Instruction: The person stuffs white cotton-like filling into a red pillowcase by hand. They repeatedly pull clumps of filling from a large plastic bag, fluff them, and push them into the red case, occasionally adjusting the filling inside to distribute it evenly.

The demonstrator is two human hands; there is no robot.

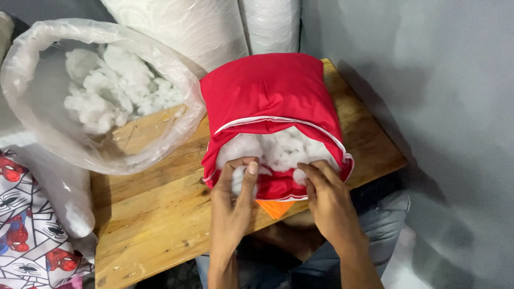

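Stuffing (278, 147) shows white in the open mouth of the red cushion cover (267, 91), which lies on the wooden surface (160, 214) directly ahead of you, mouth toward you. Your left hand (233, 200) pinches a tuft at the near hem; your right hand (326, 195) presses its curled fingers on the hem, equally near. Clear plastic bag (32, 85) lies left.

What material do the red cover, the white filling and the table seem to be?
Red cover: woven cloth, matte, softly creased. White filling: fluffy fibre, probably polyester, in loose tufts. Table: bare wood, with visible grain and plank seams.
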